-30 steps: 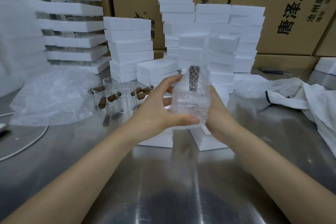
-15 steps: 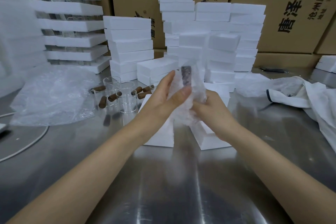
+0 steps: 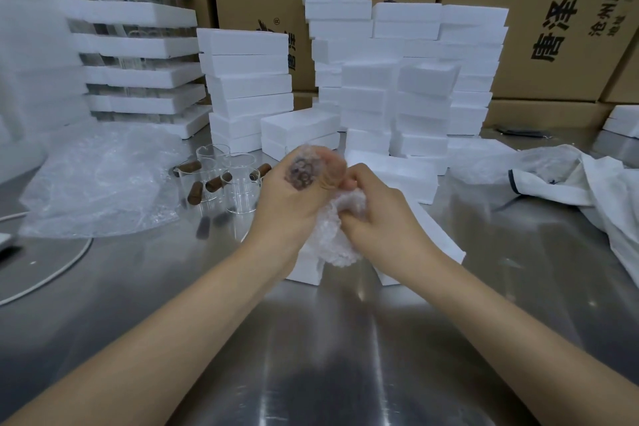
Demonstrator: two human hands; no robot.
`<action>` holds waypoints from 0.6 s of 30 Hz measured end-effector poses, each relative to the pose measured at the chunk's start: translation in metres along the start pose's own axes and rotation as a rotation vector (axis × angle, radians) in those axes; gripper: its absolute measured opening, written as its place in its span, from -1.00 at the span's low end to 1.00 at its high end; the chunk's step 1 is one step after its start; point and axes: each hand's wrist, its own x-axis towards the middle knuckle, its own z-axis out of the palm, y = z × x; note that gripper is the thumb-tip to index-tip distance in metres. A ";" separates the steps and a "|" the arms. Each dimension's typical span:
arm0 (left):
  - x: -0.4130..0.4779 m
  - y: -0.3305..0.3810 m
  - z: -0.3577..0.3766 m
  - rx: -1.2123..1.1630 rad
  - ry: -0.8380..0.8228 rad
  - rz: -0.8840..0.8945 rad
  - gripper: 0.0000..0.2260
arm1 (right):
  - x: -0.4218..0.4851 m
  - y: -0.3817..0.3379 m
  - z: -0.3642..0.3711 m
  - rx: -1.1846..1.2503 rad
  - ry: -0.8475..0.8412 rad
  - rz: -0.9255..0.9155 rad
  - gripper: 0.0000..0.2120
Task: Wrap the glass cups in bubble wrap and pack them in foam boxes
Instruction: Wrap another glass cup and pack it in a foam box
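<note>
Above the steel table my two hands hold a glass cup wrapped in bubble wrap [image 3: 337,239], its dark cork stopper [image 3: 301,172] showing through the plastic near the top. My left hand [image 3: 294,204] grips the upper part of the bundle. My right hand [image 3: 380,214] pinches the loose wrap at its side. An open foam box [image 3: 439,239] lies on the table right behind my hands, partly hidden by them. Several bare glass cups [image 3: 242,187] with brown corks [image 3: 195,191] stand to the left.
A heap of bubble wrap [image 3: 100,180] lies at the left. Stacks of white foam boxes [image 3: 397,79] fill the back, cardboard cartons [image 3: 553,17] behind them. A white cloth [image 3: 594,180] lies at the right. A white cable [image 3: 52,273] curves at the left edge.
The wrapped cup has come down and tilted toward me. My left hand has closed over its top and my right hand has moved in to gather the loose wrap.
</note>
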 end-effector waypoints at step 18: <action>0.015 0.009 -0.015 0.116 -0.149 -0.271 -0.31 | 0.009 0.002 -0.007 0.730 -0.128 0.191 -0.71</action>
